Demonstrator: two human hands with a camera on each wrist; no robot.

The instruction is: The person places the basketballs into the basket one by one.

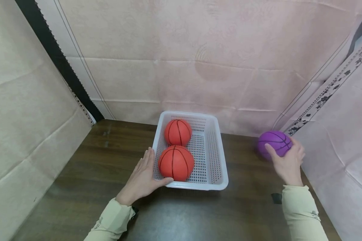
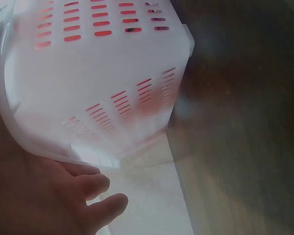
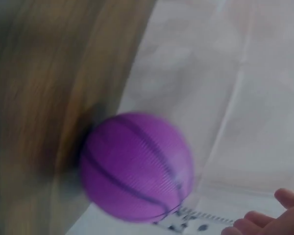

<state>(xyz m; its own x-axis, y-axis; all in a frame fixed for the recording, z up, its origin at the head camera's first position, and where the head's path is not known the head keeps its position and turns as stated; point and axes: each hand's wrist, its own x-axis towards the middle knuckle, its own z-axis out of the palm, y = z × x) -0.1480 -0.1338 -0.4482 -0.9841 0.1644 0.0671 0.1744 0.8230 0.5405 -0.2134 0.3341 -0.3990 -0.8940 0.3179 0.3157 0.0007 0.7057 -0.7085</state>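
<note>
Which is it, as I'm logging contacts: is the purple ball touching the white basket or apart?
Apart. The head view shows a wide stretch of brown tabletop between the purple ball and the white basket.

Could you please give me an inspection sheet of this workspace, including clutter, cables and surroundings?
Surface: dark wood-grain table.
Work items: far red ball and near red ball inside the white basket; purple ball outside it, to the right.
Clutter: nothing seen.
Hands: left hand touches the basket's near-left corner, thumb at the rim; right hand is at the purple ball, not closed around it.
Cables: nothing seen.
Surroundings: pale creased sheeting, with a patterned band at right.
</note>
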